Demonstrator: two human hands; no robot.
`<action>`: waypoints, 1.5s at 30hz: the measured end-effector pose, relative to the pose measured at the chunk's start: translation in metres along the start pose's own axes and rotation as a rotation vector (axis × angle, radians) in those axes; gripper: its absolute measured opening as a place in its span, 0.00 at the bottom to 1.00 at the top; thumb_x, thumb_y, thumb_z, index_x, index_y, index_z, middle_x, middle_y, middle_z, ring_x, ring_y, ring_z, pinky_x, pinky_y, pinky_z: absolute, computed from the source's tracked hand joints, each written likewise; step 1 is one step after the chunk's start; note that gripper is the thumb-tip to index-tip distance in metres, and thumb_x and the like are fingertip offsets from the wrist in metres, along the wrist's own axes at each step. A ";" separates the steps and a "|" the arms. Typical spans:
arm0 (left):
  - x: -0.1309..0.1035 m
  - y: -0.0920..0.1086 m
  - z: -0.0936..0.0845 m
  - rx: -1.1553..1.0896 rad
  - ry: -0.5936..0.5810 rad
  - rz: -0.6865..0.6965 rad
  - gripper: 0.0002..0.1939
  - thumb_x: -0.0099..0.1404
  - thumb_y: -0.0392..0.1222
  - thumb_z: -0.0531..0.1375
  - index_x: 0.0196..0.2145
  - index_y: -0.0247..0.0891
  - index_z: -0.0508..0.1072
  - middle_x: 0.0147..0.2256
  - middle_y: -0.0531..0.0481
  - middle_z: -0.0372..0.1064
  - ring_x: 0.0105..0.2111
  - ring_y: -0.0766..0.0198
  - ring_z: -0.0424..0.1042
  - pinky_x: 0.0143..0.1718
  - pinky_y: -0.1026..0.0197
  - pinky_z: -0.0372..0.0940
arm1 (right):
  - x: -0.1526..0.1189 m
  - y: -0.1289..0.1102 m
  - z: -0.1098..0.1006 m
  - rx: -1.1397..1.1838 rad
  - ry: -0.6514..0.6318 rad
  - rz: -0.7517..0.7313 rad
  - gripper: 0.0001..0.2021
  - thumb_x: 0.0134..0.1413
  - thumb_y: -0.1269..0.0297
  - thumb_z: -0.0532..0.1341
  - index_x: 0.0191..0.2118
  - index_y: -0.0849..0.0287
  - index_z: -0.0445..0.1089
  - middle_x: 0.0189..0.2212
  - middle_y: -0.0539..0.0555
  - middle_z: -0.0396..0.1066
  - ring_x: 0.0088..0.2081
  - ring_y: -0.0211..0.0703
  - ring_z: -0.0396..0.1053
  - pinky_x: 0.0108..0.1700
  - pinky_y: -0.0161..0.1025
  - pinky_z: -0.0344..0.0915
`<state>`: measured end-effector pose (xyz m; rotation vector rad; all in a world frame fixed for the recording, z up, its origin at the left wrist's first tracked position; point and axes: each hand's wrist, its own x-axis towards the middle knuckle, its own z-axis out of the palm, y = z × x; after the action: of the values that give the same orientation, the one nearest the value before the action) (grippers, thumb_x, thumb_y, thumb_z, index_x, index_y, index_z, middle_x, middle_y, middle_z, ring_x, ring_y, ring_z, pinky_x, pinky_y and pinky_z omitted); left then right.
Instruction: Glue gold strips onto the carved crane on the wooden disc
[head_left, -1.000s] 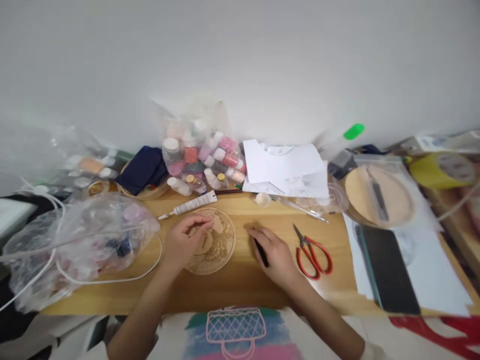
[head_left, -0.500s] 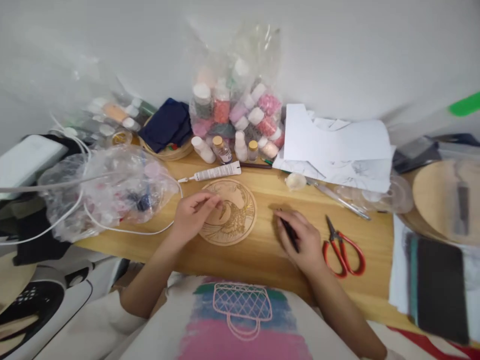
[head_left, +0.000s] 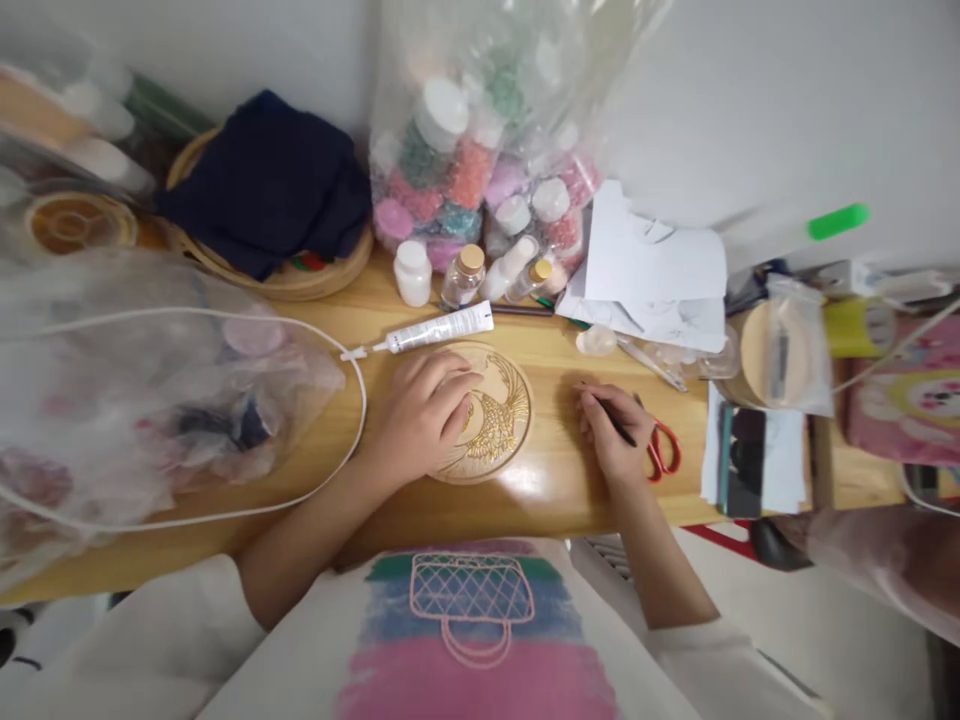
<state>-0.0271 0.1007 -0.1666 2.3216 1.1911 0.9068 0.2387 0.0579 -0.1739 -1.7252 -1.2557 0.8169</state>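
My left hand (head_left: 424,415) lies over the left part of a round wooden disc (head_left: 517,440), its fingers loosely stretched across the surface. Engraved curved lines and gold, scale-like marks cover the disc. To the right, my right hand (head_left: 613,435) grips a slim black pen-like tool (head_left: 619,424) just above the table; its exact kind is unclear. Red-handled pliers (head_left: 664,452) lie beside that hand, partly hidden behind it. A white tube with a nozzle (head_left: 442,328) rests behind the disc.
Small bottles (head_left: 463,275) stand behind the tube, before a clear bag of bead jars (head_left: 480,180). White papers (head_left: 652,280) lean at the back right. A white cable (head_left: 363,400) loops around a plastic bag (head_left: 187,370) at left. A dark phone (head_left: 745,460) lies on papers at right.
The view has shifted. My left hand has gone from a pinch above the disc to lying over it with fingers extended. My right hand still grips the black tool.
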 end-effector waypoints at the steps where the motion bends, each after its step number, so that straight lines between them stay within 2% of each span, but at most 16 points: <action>1: 0.000 0.000 0.000 -0.002 0.004 -0.004 0.09 0.68 0.33 0.54 0.43 0.37 0.72 0.44 0.45 0.71 0.46 0.57 0.69 0.49 0.51 0.66 | 0.000 0.000 0.000 -0.006 0.007 -0.007 0.09 0.56 0.58 0.62 0.36 0.56 0.77 0.24 0.49 0.68 0.19 0.33 0.61 0.21 0.34 0.59; 6: 0.001 -0.006 0.005 -0.066 0.031 -0.055 0.09 0.67 0.33 0.54 0.41 0.37 0.72 0.42 0.47 0.71 0.45 0.59 0.70 0.49 0.52 0.66 | -0.002 0.005 0.002 -0.047 0.049 -0.128 0.09 0.57 0.59 0.61 0.37 0.57 0.76 0.25 0.49 0.69 0.22 0.34 0.63 0.25 0.35 0.62; 10: 0.001 -0.009 0.007 -0.154 0.061 -0.176 0.09 0.65 0.35 0.55 0.39 0.38 0.74 0.42 0.48 0.70 0.46 0.59 0.69 0.51 0.52 0.65 | 0.000 0.012 0.006 -0.088 0.069 -0.189 0.12 0.59 0.57 0.58 0.39 0.59 0.74 0.26 0.51 0.71 0.23 0.35 0.65 0.27 0.35 0.64; 13: 0.002 -0.008 0.005 -0.161 0.122 -0.228 0.08 0.64 0.38 0.55 0.37 0.40 0.75 0.40 0.49 0.70 0.46 0.59 0.69 0.53 0.52 0.64 | 0.001 0.017 0.010 -0.097 0.084 -0.260 0.13 0.61 0.57 0.56 0.43 0.60 0.70 0.27 0.51 0.72 0.24 0.35 0.66 0.26 0.34 0.65; 15: 0.002 -0.008 0.003 -0.154 0.174 -0.233 0.09 0.63 0.41 0.56 0.37 0.40 0.75 0.39 0.49 0.70 0.44 0.59 0.70 0.51 0.53 0.65 | 0.002 0.017 0.011 -0.137 0.072 -0.321 0.11 0.61 0.58 0.56 0.41 0.60 0.69 0.27 0.51 0.73 0.25 0.36 0.68 0.28 0.34 0.66; 18: 0.003 -0.010 0.002 -0.184 0.244 -0.261 0.10 0.63 0.44 0.56 0.36 0.40 0.75 0.38 0.48 0.71 0.41 0.60 0.71 0.46 0.56 0.68 | 0.001 0.012 0.012 -0.261 0.027 -0.420 0.10 0.59 0.60 0.57 0.38 0.59 0.71 0.30 0.55 0.75 0.30 0.40 0.72 0.33 0.37 0.69; 21: 0.004 -0.014 0.003 -0.232 0.314 -0.304 0.12 0.64 0.48 0.55 0.37 0.39 0.75 0.38 0.48 0.72 0.38 0.61 0.72 0.39 0.60 0.69 | -0.001 0.005 0.011 -0.419 -0.031 -0.485 0.10 0.60 0.65 0.56 0.41 0.58 0.74 0.36 0.58 0.76 0.35 0.44 0.74 0.38 0.38 0.70; 24: 0.005 -0.021 0.005 -0.264 0.367 -0.343 0.13 0.66 0.48 0.57 0.38 0.36 0.74 0.38 0.48 0.72 0.39 0.62 0.73 0.41 0.58 0.69 | -0.007 -0.003 0.011 -0.574 -0.093 -0.512 0.13 0.59 0.72 0.55 0.44 0.58 0.75 0.40 0.59 0.76 0.39 0.45 0.75 0.39 0.38 0.70; 27: 0.004 -0.031 0.007 -0.289 0.369 -0.390 0.13 0.69 0.48 0.59 0.41 0.34 0.72 0.39 0.48 0.71 0.38 0.63 0.72 0.42 0.55 0.70 | -0.015 -0.010 0.008 -0.707 -0.169 -0.534 0.20 0.54 0.80 0.55 0.47 0.57 0.74 0.43 0.59 0.75 0.43 0.46 0.74 0.41 0.37 0.69; 33: 0.002 -0.045 0.010 -0.325 0.332 -0.439 0.16 0.69 0.48 0.59 0.49 0.34 0.70 0.45 0.45 0.71 0.42 0.61 0.73 0.43 0.53 0.71 | -0.019 -0.023 0.004 -0.885 -0.225 -0.535 0.23 0.52 0.83 0.54 0.51 0.59 0.72 0.47 0.61 0.73 0.45 0.45 0.73 0.44 0.38 0.68; 38: 0.001 -0.043 0.012 -0.308 0.334 -0.399 0.16 0.69 0.48 0.59 0.49 0.34 0.70 0.46 0.45 0.70 0.43 0.60 0.73 0.44 0.52 0.71 | -0.003 -0.028 0.014 -0.954 -0.221 -0.569 0.18 0.58 0.80 0.53 0.49 0.59 0.72 0.45 0.60 0.74 0.46 0.46 0.72 0.48 0.40 0.68; 43: 0.001 -0.037 0.008 -0.281 0.364 -0.347 0.14 0.69 0.48 0.58 0.44 0.34 0.72 0.42 0.47 0.71 0.40 0.62 0.72 0.43 0.53 0.70 | 0.012 -0.025 0.028 -0.947 -0.170 -0.614 0.17 0.65 0.73 0.49 0.54 0.60 0.68 0.52 0.62 0.73 0.51 0.48 0.71 0.53 0.43 0.66; 45: 0.001 -0.035 0.006 -0.280 0.373 -0.335 0.13 0.69 0.48 0.58 0.41 0.34 0.72 0.39 0.48 0.71 0.39 0.63 0.72 0.43 0.54 0.70 | 0.016 -0.021 0.031 -0.938 -0.152 -0.616 0.16 0.65 0.70 0.49 0.53 0.61 0.68 0.51 0.63 0.74 0.51 0.50 0.71 0.53 0.46 0.66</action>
<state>-0.0426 0.1213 -0.1908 1.7144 1.4350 1.3155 0.2078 0.0839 -0.1690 -1.7540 -2.3497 -0.0570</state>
